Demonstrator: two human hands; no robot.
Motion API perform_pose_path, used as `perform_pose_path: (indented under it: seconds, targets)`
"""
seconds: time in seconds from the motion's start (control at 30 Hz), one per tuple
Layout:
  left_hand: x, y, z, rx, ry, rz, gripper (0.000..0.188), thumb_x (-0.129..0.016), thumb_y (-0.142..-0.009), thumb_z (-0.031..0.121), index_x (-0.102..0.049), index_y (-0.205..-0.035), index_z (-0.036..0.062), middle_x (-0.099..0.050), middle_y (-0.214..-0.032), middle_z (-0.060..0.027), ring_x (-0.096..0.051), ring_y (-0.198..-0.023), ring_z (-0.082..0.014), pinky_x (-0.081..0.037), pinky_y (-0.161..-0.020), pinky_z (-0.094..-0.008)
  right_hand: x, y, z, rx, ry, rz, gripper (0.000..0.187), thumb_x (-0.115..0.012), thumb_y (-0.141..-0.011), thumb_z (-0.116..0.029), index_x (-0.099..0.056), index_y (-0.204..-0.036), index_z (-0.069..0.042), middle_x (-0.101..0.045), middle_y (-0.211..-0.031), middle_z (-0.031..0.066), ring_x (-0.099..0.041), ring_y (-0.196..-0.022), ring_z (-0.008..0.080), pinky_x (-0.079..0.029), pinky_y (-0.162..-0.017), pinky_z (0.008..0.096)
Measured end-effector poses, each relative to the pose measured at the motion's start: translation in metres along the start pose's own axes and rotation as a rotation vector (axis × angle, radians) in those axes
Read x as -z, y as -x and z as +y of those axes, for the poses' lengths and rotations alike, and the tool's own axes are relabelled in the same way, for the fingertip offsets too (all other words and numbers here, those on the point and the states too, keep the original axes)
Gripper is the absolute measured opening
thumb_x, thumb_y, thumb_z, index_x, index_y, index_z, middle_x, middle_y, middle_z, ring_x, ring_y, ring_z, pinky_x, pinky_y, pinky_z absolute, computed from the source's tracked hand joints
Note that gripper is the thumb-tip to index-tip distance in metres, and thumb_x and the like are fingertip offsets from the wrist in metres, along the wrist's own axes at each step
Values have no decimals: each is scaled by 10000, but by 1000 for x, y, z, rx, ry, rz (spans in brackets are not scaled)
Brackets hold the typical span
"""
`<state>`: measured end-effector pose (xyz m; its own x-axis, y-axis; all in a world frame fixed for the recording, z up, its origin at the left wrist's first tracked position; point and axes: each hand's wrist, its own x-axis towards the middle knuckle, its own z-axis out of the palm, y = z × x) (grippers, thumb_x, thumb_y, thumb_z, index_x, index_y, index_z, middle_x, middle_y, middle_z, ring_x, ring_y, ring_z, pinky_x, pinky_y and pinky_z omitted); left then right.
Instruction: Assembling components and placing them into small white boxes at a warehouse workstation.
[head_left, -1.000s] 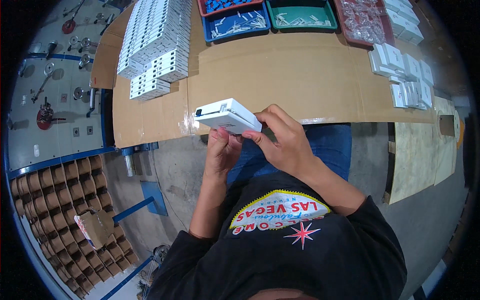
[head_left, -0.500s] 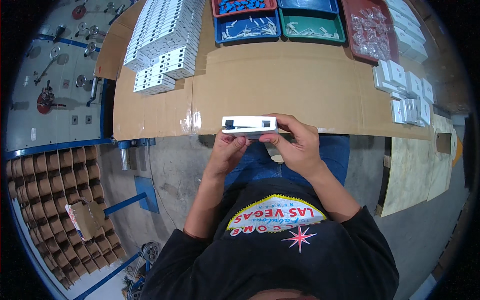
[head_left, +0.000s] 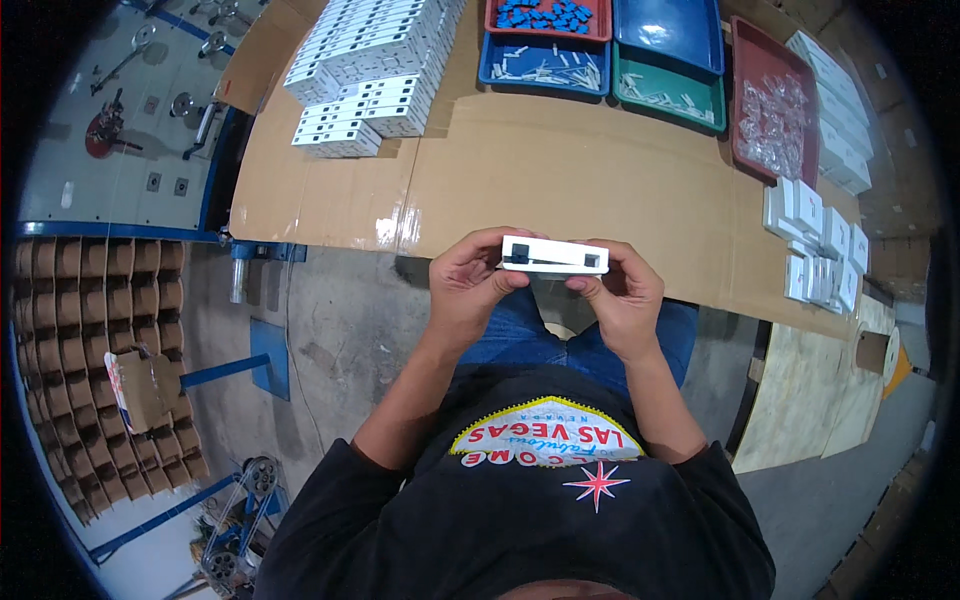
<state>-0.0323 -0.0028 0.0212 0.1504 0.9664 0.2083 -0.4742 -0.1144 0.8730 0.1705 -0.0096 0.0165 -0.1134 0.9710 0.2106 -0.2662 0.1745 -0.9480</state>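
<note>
Between my two hands, just in front of the table's near edge, is a white rectangular plastic housing (head_left: pixel 556 254), edge toward me. Dark square openings show near both its ends, and a thin dark gap runs along part of the edge. My left hand (head_left: pixel 472 283) is closed on the left end, thumb below and fingers behind. The right end is gripped by my right hand (head_left: pixel 626 294), its thumb at the lower edge. The fingertips behind the housing are hidden.
A cardboard-covered table (head_left: pixel 560 170) bears stacked white housings (head_left: pixel 375 60) at left. Along its back stand a blue tray (head_left: pixel 545 92) and a green tray (head_left: pixel 668 112) of small white parts, plus a red tray (head_left: pixel 745 140) of clear pieces. White packs (head_left: pixel 815 230) lie at right.
The view has turned a little. The housing now lies more level, its two halves closer together at the left, and my left hand has come up around its left end.
</note>
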Motion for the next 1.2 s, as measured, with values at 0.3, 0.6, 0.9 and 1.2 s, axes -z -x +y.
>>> perform_pose_path:
  seconds: [0.3, 0.6, 0.9, 1.2]
  targets:
    - [-9, 4, 7, -37, -73, 23, 364, -723, -914, -24, -633, -1263, -76, -699, -1229, -185, -659, -1160, -235, -519, -1043, -364, -3, -1, -3, 5, -21, -35, 388, -765, -872, 65, -628, -1234, 40, -715, -1201, 164, -683, -1152, 242, -560, -1016, 371]
    - [-14, 6, 11, -81, -92, 52, 334, -714, -924, -24, -637, -1244, -83, -697, -1213, -174, -663, -1154, -247, -517, -1028, -364, -6, -8, -7, 172, -2, -78, 445, -806, -846, 21, -630, -1254, 35, -705, -1230, 182, -681, -1162, 254, -548, -1001, 370]
    - [-10, 1, -15, 19, -132, 126, 311, -707, -968, 43, -638, -1256, -52, -699, -1180, -102, -643, -1098, -160, -506, -986, -299, 2, -4, 12, -56, 78, 64, 307, -784, -903, -27, -652, -1176, 22, -723, -1071, 85, -685, -1029, 152, -577, -857, 298]
    - [-18, 14, -18, -13, -210, 179, 309, -706, -975, 55, -632, -1254, -58, -693, -1156, -77, -627, -1085, -128, -508, -970, -288, 4, 2, -1, -98, 35, 53, 303, -803, -883, -29, -669, -1149, 26, -736, -1066, 90, -699, -988, 152, -570, -889, 303]
